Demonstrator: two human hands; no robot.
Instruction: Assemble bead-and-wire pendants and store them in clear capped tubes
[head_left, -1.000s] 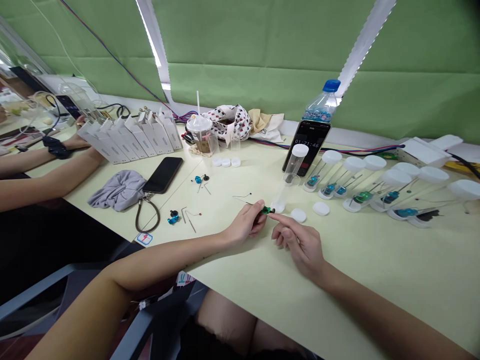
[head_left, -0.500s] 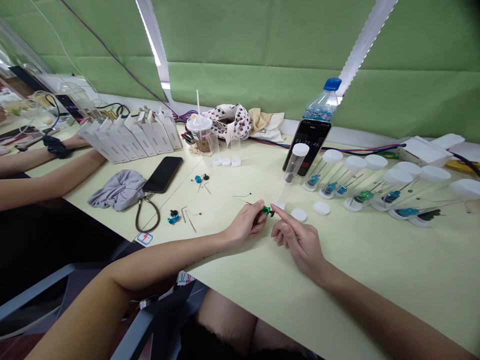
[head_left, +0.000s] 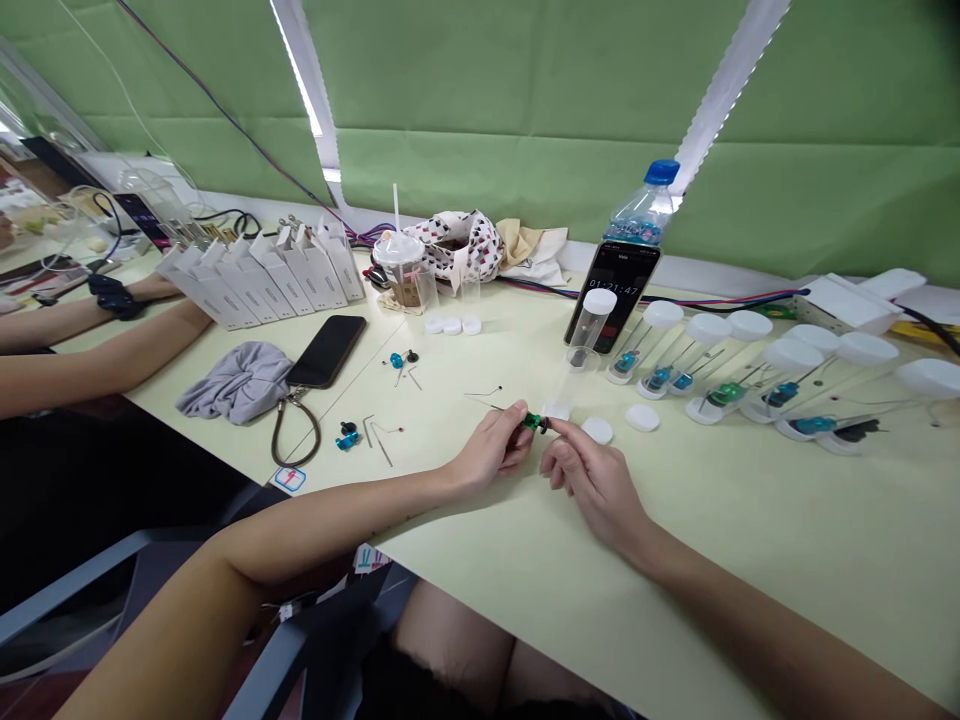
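My left hand [head_left: 491,445] is closed around a small green metal part [head_left: 532,421] with a black knob-like end that sticks out to the right. The tip of my right hand's [head_left: 596,475] stretched index finger touches that black end, while its other fingers curl loosely below and hold nothing. Just beyond my left hand lies a thin wire-like pin [head_left: 484,394]. To the left rest a blue part with a black knob [head_left: 347,437] and L-shaped hex keys [head_left: 380,440]. Farther back is a similar blue part [head_left: 397,360]. White caps [head_left: 598,430] lie beyond my right hand.
Several clear capped tubes [head_left: 726,392] with coloured parts stand at right. A phone [head_left: 611,290] showing a timer leans by a water bottle [head_left: 645,210]. At left are another phone [head_left: 328,351], a grey scrunchie [head_left: 234,380], white boxes [head_left: 262,278] and another person's arms [head_left: 112,355].
My right index finger has shifted slightly right and down along the black end of the green part. My left hand keeps its hold in nearly the same place.
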